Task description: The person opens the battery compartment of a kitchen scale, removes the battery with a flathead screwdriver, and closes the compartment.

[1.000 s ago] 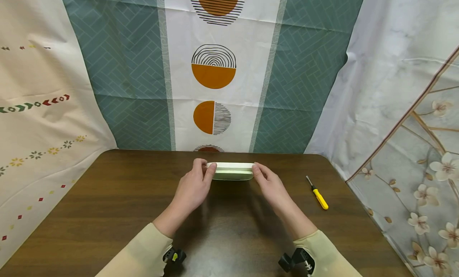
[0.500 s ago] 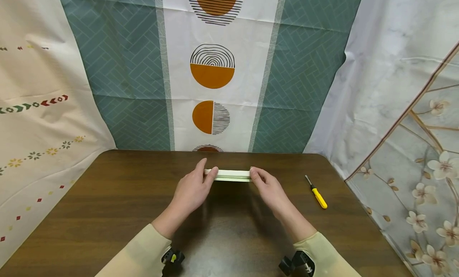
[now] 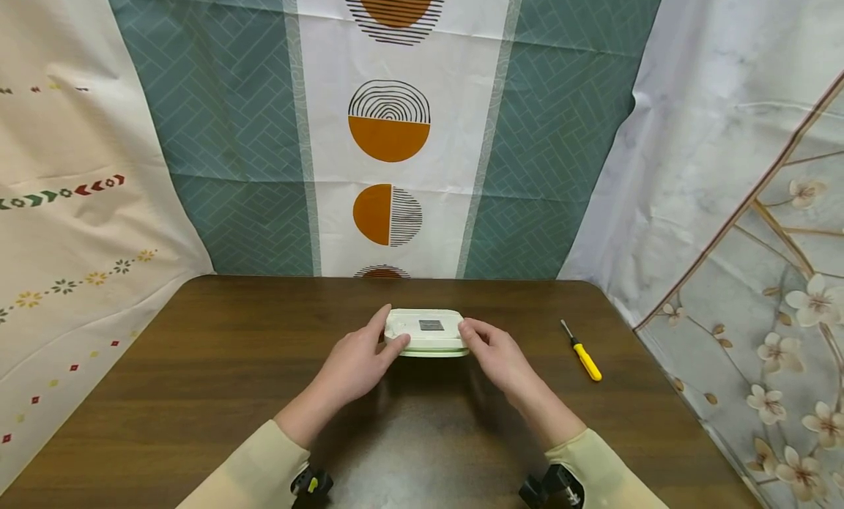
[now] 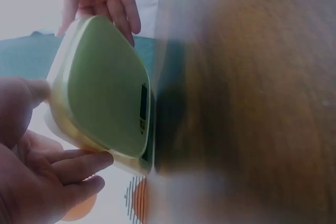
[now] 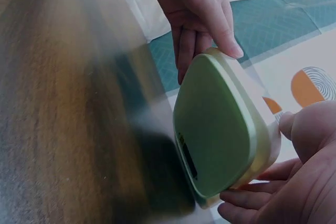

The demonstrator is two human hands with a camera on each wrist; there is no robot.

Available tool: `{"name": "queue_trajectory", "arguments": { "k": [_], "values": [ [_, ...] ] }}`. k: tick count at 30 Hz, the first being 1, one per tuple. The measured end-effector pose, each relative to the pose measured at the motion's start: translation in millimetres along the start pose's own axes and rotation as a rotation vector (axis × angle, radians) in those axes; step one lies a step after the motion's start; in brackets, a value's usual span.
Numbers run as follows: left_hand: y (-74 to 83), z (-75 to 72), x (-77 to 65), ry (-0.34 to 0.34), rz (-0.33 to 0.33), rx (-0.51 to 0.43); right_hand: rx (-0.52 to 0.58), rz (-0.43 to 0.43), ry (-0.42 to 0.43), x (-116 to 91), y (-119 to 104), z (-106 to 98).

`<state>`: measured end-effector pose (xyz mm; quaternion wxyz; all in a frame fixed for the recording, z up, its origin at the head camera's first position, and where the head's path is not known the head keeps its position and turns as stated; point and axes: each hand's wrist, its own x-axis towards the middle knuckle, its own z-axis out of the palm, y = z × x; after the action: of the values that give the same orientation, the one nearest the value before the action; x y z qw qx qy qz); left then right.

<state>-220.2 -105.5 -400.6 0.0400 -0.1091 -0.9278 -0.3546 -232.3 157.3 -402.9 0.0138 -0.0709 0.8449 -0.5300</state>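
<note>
Both hands hold up a rounded pale green and white kitchen scale (image 3: 422, 342) over the table. In the head view its white underside, with a small grey label (image 3: 431, 325), is turned up. The wrist views show the smooth green face (image 4: 105, 87) and a dark display strip (image 5: 187, 157) near one edge. My left hand (image 3: 356, 362) grips the left end, thumb on the near edge and fingers beyond it. At the right end, my right hand (image 3: 497, 355) pinches the scale between thumb and fingers.
A yellow-handled screwdriver (image 3: 582, 351) lies on the brown wooden table (image 3: 198, 392), to the right of the hands. Patterned cloths (image 3: 554, 165) hang behind the table and along both sides.
The scale has tipped over, from showing its edge and some green face to showing the white underside. Both hands have come slightly nearer with it. The screwdriver lies where it was.
</note>
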Motion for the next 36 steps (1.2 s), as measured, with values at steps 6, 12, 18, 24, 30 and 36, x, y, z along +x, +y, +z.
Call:
{"name": "queue_trajectory", "arguments": {
  "k": [6, 12, 18, 24, 30, 36],
  "values": [
    [-5.7, 4.3, -1.9, -0.008, 0.049, 0.006, -0.014, 0.009, -0.025, -1.1, 6.5, 2.5],
    [-10.9, 7.3, -3.1, -0.017, 0.075, 0.042, -0.017, 0.013, -0.03, -1.5, 11.5, 5.5],
    [-14.2, 9.4, -5.9, -0.037, 0.094, 0.065, -0.039, 0.026, -0.032, -2.0, 14.2, 7.1],
    [-17.4, 11.1, -6.6, -0.042, 0.109, 0.084, -0.071, 0.027, -0.03, -4.9, 13.4, 8.5],
    [-21.1, 13.7, -7.2, -0.052, 0.117, 0.119, -0.098, 0.015, -0.035, -7.3, 14.0, 9.3],
    [-23.2, 18.7, -10.2, -0.066, 0.147, 0.192, -0.109, 0.03, -0.046, -9.8, 16.6, 11.6]
  ]
}}
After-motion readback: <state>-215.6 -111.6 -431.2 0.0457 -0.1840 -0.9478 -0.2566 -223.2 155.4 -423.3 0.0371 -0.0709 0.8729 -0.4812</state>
